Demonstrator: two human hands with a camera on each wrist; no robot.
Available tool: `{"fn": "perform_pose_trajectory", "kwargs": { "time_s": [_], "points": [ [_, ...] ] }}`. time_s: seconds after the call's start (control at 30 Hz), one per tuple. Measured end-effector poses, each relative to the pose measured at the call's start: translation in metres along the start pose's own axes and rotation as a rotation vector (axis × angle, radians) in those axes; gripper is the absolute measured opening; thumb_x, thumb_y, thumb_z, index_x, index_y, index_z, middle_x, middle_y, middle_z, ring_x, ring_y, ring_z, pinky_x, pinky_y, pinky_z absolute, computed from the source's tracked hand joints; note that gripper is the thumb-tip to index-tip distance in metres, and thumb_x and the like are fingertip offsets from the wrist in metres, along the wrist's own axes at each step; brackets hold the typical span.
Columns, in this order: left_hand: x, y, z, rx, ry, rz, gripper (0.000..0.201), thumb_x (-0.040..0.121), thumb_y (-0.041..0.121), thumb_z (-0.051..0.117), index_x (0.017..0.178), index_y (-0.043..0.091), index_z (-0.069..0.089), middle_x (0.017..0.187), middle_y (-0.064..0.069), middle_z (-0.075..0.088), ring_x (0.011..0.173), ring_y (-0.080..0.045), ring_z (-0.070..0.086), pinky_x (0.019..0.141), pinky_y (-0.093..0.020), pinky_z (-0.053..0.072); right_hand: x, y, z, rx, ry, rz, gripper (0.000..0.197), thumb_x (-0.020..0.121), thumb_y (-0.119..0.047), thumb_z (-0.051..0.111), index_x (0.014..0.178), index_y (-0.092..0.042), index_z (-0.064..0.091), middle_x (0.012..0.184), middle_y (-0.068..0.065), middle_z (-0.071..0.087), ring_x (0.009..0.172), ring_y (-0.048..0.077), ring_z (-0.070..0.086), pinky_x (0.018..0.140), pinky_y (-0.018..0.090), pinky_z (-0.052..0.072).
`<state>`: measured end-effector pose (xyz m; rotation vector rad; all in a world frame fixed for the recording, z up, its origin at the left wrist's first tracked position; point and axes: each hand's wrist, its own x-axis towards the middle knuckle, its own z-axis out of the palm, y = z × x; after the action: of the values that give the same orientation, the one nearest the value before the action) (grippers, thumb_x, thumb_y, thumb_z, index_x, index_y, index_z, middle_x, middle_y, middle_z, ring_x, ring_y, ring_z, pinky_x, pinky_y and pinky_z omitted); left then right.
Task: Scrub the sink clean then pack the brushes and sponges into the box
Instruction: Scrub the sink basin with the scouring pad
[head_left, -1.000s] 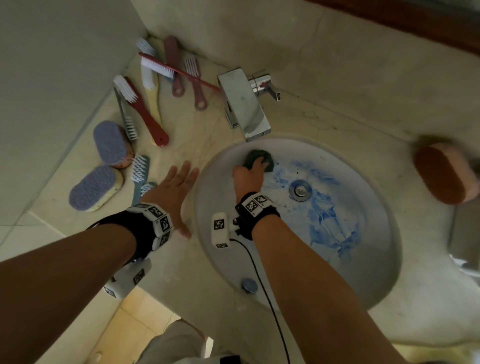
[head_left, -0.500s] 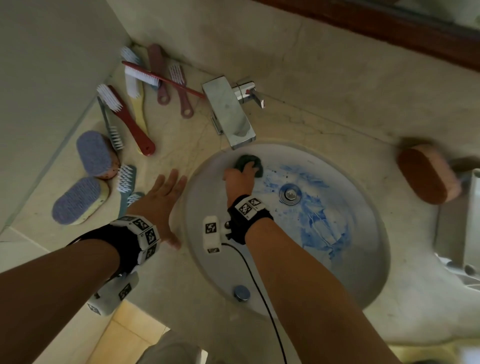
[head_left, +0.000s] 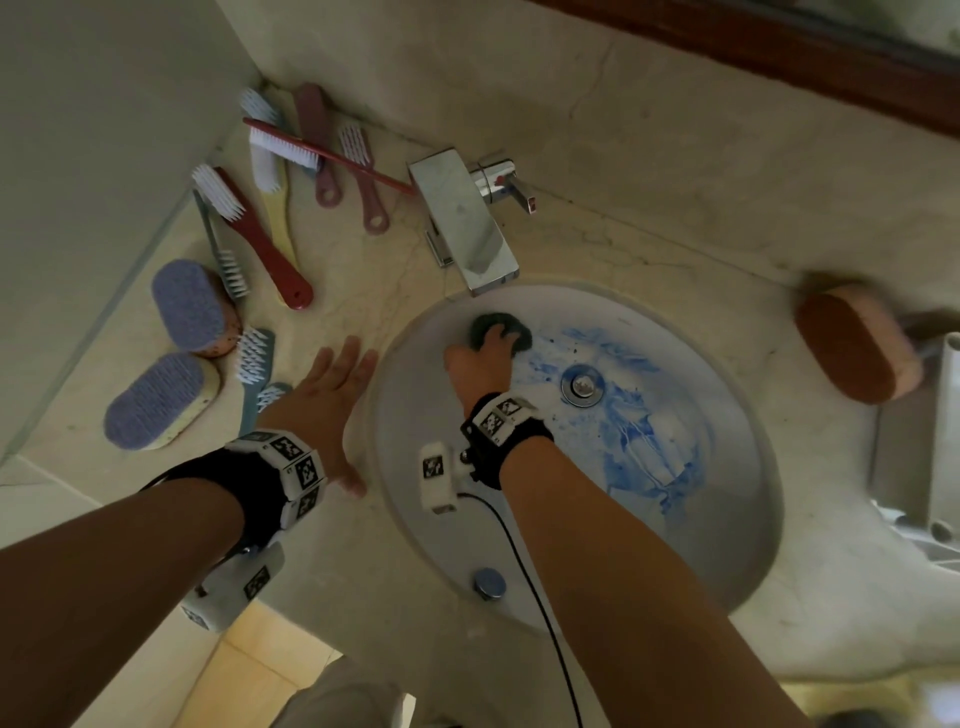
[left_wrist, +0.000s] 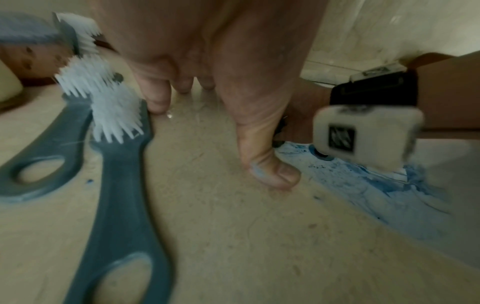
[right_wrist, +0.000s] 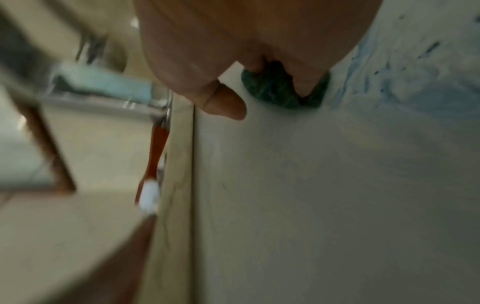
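A round white sink (head_left: 415, 519) is smeared with blue stain (head_left: 639, 441) around its drain (head_left: 583, 384). My right hand (head_left: 485, 356) grips a dark green scouring sponge (head_left: 519, 330) (right_wrist: 275, 90) against the basin's far left wall, under the faucet. My left hand (head_left: 332, 384) rests flat with straight fingers on the counter beside the sink's left rim; the left wrist view shows its thumb (left_wrist: 270, 170) near the rim. Two teal brushes (left_wrist: 116, 185) (head_left: 254, 358) lie just left of that hand.
Several red, pink and yellow brushes (head_left: 260, 234) lie in the counter's far left corner. Two blue-topped sponges (head_left: 189, 304) (head_left: 156, 400) sit by the left wall. A brown sponge (head_left: 857, 343) lies right of the sink. The chrome faucet (head_left: 467, 223) overhangs the basin's far edge.
My right hand has kept the green sponge on the basin wall under the faucet, shifting it only slightly. The left hand has stayed flat on the counter.
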<state>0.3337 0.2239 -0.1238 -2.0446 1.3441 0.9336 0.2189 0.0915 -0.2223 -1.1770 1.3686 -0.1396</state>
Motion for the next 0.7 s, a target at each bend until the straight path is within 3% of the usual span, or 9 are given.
{"fn": "perform_pose_trajectory", "kwargs": {
  "time_s": [0.13,0.27,0.47,0.7],
  "points": [
    [0.001,0.001,-0.001,0.02,-0.005,0.006,0.152,0.055,0.051,0.089,0.148,0.019,-0.028,0.154,-0.003,-0.036,0.146,-0.029,-0.021,0.12,-0.046,0.015,-0.018,0.013,0.007,-0.722,-0.265,-0.149,0.101,0.086,-0.033,0.062,0.154,-0.005,-0.007,0.159,0.014,-0.02,0.147,0.038,0.007,0.118,0.045,0.023],
    [0.0,0.0,0.0,0.018,-0.006,0.012,0.153,0.054,0.052,0.089,0.149,0.019,-0.027,0.154,-0.004,-0.035,0.146,-0.03,-0.02,0.119,-0.044,0.01,-0.02,0.021,-0.005,-1.063,-0.373,-0.243,0.104,0.084,-0.037,0.066,0.154,-0.006,-0.004,0.16,0.015,-0.019,0.145,0.043,0.009,0.114,0.049,0.029],
    [0.004,-0.003,0.002,0.005,-0.004,0.019,0.155,0.053,0.05,0.09,0.149,0.019,-0.028,0.154,-0.003,-0.035,0.146,-0.029,-0.02,0.119,-0.044,0.009,-0.046,0.053,-0.009,-1.251,-0.571,-0.33,0.103,0.083,-0.034,0.065,0.155,-0.007,-0.003,0.16,0.011,-0.019,0.145,0.043,0.008,0.114,0.049,0.03],
    [0.007,-0.007,0.004,-0.023,-0.003,0.029,0.156,0.05,0.051,0.091,0.148,0.022,-0.028,0.153,0.001,-0.037,0.146,-0.027,-0.021,0.118,-0.052,0.018,-0.025,0.043,-0.015,-1.202,-0.482,-0.306,0.104,0.084,-0.03,0.067,0.155,-0.011,-0.007,0.16,0.008,-0.023,0.147,0.042,0.001,0.117,0.051,0.024]
  ]
}}
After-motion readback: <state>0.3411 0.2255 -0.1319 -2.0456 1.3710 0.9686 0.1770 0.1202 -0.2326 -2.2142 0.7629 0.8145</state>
